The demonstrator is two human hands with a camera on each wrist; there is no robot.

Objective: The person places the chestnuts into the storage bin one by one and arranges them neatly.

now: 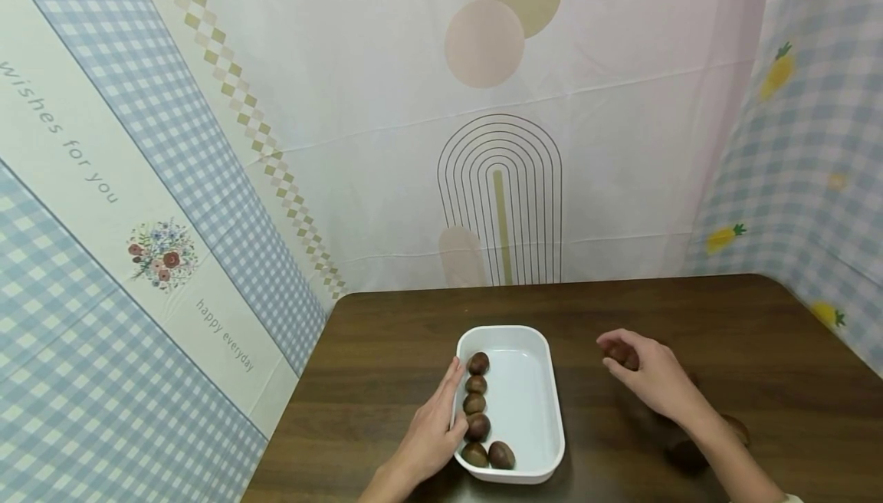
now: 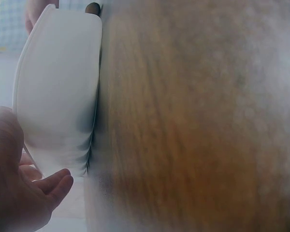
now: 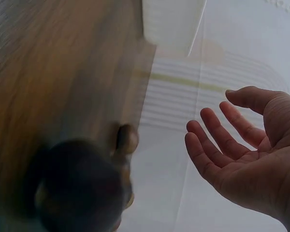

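Right hand (image 1: 651,373) is hovering low over the table (image 1: 586,449), forearm (image 1: 724,453) reaching out and angling inward. Wrist view is showing an empty palm: fingers curving gently, slightly apart, thumb standing off, nothing being pinched. A loose nut (image 1: 623,355) is showing between thumb and fingertips in the head view; with that blur I'm not certain whether skin is touching it. More loose nuts (image 1: 734,428) are lying around the forearm.

Left hand (image 1: 431,426) is bracing the tray (image 1: 520,388), fingers lying nearly straight and close together along the left wall, thumb crossing the rim.

In the tray, a row (image 1: 475,385) of five is lining that wall; a sixth nut (image 1: 501,455) is sitting beside the nearest one. I'm reading that as a second row starting.

For a good pick, I'd be closing thumb and fingertips on the nut's sides, lifting clear of the rim, then lowering rather than dropping: these are probably rolling easily. I'd be easing the left thumb off the row too.
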